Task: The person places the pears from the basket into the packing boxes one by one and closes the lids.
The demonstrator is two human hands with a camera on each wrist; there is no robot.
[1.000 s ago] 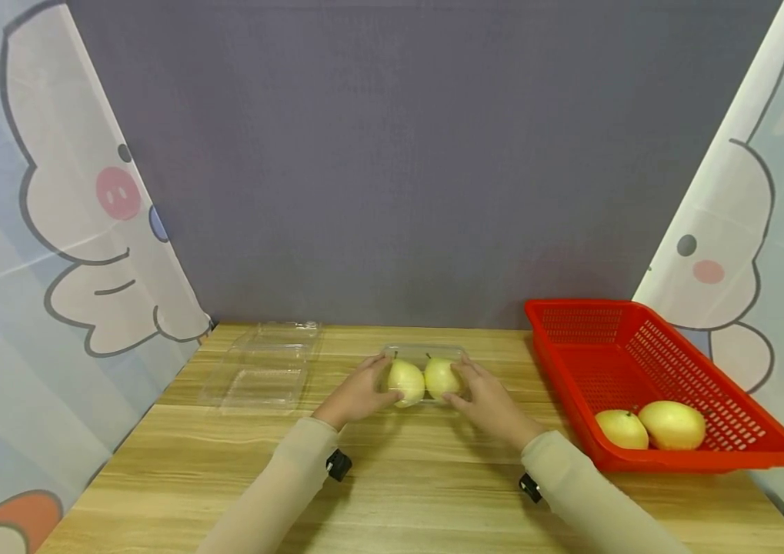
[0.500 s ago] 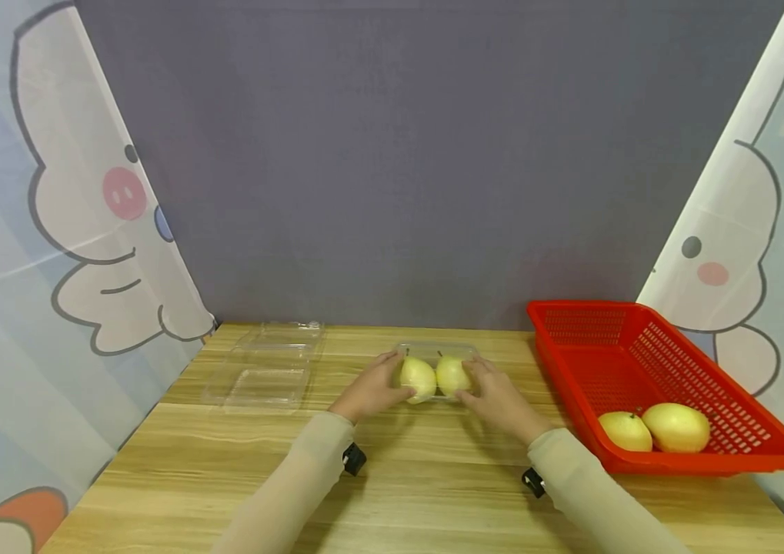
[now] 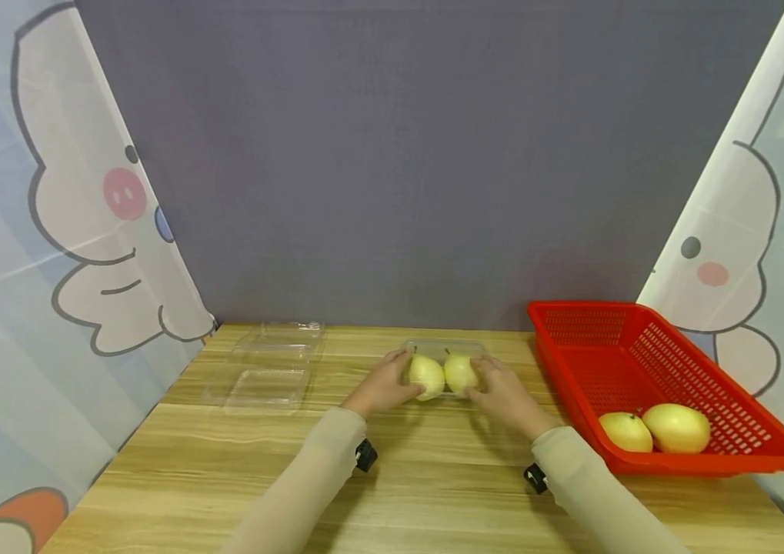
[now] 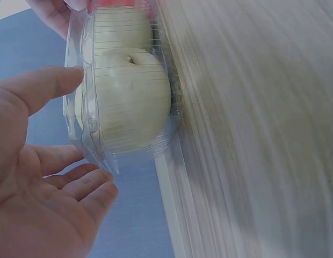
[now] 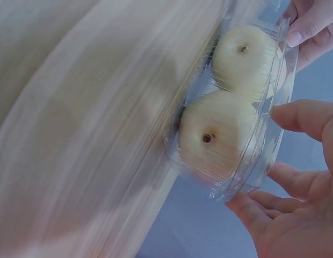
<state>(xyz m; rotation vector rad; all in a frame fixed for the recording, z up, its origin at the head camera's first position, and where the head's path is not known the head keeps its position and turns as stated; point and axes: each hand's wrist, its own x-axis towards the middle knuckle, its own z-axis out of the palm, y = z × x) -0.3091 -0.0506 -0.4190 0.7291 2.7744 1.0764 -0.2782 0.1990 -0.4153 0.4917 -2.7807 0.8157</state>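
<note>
Two pale yellow pears, the left pear (image 3: pixel 427 375) and the right pear (image 3: pixel 461 375), sit side by side in a clear plastic fruit box (image 5: pixel 180 153) on the table. My left hand (image 3: pixel 388 383) holds the left end of the box by its rim, with the thumb on the near side and fingers at the far side. At the opposite end, my right hand (image 3: pixel 505 398) grips the rim in the same way. Ribbed clear walls show in both wrist views. Whether a lid covers the pears, I cannot tell.
A red plastic basket (image 3: pixel 575 385) stands on the right, with two more pears (image 3: pixel 675 428) in its near end. Clear plastic packaging (image 3: pixel 270 369) lies at the back left of the wooden table (image 3: pixel 177 477). A grey backdrop (image 3: pixel 392 169) rises behind.
Both hands and the box of pears have shifted to the right and slightly back across the table. The basket and the packaging on the left stay in place.
</note>
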